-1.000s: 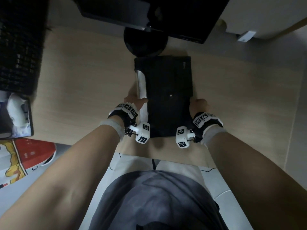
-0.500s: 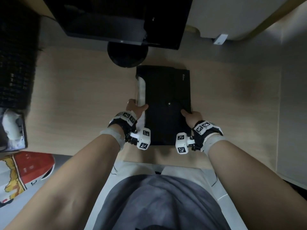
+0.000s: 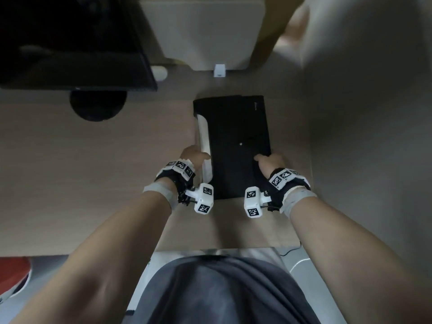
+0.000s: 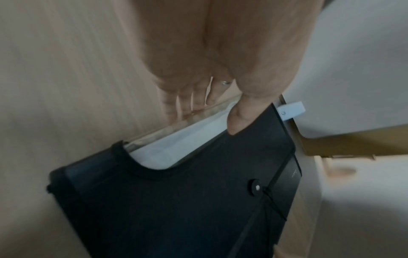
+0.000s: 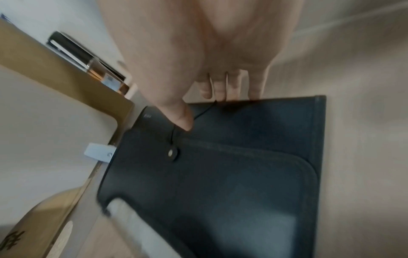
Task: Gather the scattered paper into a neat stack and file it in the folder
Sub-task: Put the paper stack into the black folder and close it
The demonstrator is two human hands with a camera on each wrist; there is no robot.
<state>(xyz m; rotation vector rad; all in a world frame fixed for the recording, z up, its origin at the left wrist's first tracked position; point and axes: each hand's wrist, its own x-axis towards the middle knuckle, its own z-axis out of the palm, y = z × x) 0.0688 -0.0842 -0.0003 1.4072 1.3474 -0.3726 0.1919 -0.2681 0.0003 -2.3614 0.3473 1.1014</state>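
Note:
A black folder (image 3: 236, 141) lies flat on the wooden desk (image 3: 93, 171), its flap shut over a button (image 3: 241, 144) with a thin cord. White paper (image 3: 204, 136) shows in the cut-out along its left edge (image 4: 176, 146). My left hand (image 3: 195, 157) grips that left edge, thumb on top (image 4: 238, 120) and fingers underneath. My right hand (image 3: 268, 161) grips the folder's right edge (image 5: 253, 148), thumb (image 5: 181, 118) on the cover next to the cord, fingers (image 5: 218, 90) curled under the edge.
A dark monitor (image 3: 70, 43) on a round stand (image 3: 98, 105) stands at the back left. A pale panel (image 3: 205, 31) with a small white clip (image 3: 219, 71) lies behind the folder. The desk's front edge (image 3: 222, 246) is close to my body.
The view has swung right, so the monitor sits further left. My right thumb has moved onto the folder's cover. Both hands keep their hold on the folder's edges.

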